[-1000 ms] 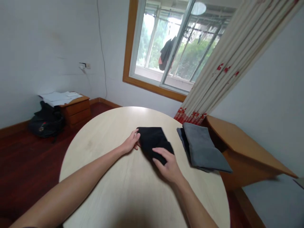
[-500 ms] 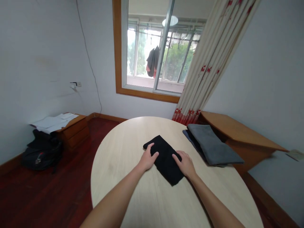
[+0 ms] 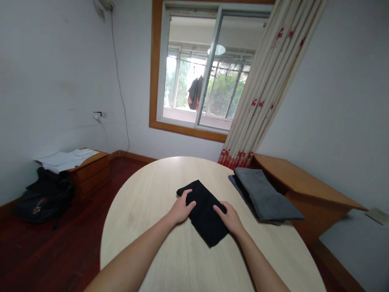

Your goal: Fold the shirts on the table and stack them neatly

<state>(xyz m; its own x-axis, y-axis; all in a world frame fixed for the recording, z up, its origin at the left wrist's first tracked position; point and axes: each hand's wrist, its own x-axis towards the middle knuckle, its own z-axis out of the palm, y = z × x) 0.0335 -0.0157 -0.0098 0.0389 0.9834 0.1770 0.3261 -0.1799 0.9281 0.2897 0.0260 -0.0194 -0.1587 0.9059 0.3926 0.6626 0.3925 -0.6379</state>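
A folded black cloth [image 3: 206, 221], perhaps a garment, lies at an angle on the round pale wooden table [image 3: 136, 231]. My left hand [image 3: 181, 209] grips its left edge, with the thumb and a finger on top. At the opposite edge, my right hand [image 3: 230, 217] holds the cloth with its thumb across the top. The other fingers of both hands are partly hidden along the sides. To the right of my right hand, a folded grey cloth [image 3: 264, 196] rests on the table over a bluish one [image 3: 240, 188].
A brown wooden desk [image 3: 291, 170] stands beyond the table on the right. Behind are a window [image 3: 194, 117] and a patterned curtain [image 3: 246, 109]. On the left, papers [image 3: 63, 159] lie on a small drawer cabinet [image 3: 92, 170], with a black bag [image 3: 44, 198] on the floor.
The view has tilted up a little, so everything sits lower in the picture. Both hands keep their places on the black cloth, and it lies much as before.
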